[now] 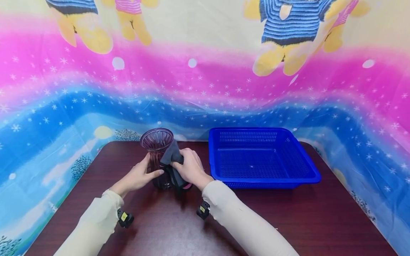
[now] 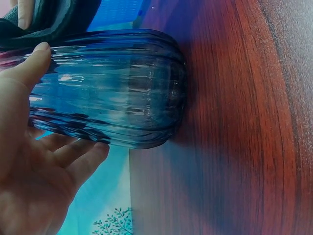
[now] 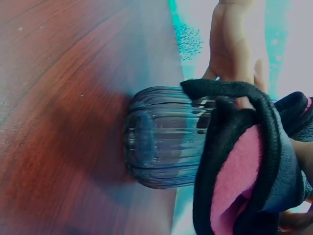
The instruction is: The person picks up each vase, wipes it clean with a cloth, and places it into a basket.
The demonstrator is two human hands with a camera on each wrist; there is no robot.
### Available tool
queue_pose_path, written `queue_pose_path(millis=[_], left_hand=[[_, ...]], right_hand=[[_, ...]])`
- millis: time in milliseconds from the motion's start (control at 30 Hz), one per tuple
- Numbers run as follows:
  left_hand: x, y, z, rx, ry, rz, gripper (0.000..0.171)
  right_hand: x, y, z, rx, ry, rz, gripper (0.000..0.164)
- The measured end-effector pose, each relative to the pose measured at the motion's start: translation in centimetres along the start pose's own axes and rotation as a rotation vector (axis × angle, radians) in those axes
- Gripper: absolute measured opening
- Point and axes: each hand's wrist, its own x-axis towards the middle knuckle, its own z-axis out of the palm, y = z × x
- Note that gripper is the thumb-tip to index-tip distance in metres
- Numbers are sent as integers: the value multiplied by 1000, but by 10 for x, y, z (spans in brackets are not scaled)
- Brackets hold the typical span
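Note:
A ribbed, tinted glass vase (image 1: pixel 157 142) with a flared rim stands upright on the table. My left hand (image 1: pixel 136 176) grips its side, thumb across the front and fingers behind; in the left wrist view the vase's rounded base (image 2: pixel 146 88) is plain to see. In my right hand (image 1: pixel 191 167) is a bunched dark grey cleaning cloth (image 1: pixel 173 156), pressed to the right side of the vase. Black edging and a pink face show on the cloth (image 3: pixel 239 181) in the right wrist view, where it covers the upper part of the vase.
To the right of the vase, near the back of the dark red wooden table (image 1: pixel 160 227), sits a blue plastic basket (image 1: pixel 266 181) with perforated walls. A patterned cloth backdrop (image 1: pixel 198 81) hangs behind and along both sides of the table.

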Motion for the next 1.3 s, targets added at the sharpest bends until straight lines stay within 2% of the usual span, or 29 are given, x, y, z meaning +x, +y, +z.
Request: queue_pose_path(millis=[200, 400, 600, 800, 1000, 1300], left_hand=[[1, 1, 0, -5, -5, -2, 93], [1, 1, 0, 8, 0, 19, 89], [0, 4, 1, 29, -2, -7, 93], [-1, 5, 0, 8, -18, -45, 98], [-1, 2, 0, -1, -25, -47, 99], [0, 2, 0, 8, -31, -63, 102]], right_hand=[[-2, 7, 4, 27, 8, -5, 23], [-5, 14, 9, -40, -15, -24, 21], [-7, 21, 16, -66, -37, -4, 19], [-8, 27, 21, -73, -44, -25, 16], [-9, 33, 25, -66, -72, -8, 16], [-10, 42, 33, -129, -88, -9, 16]])
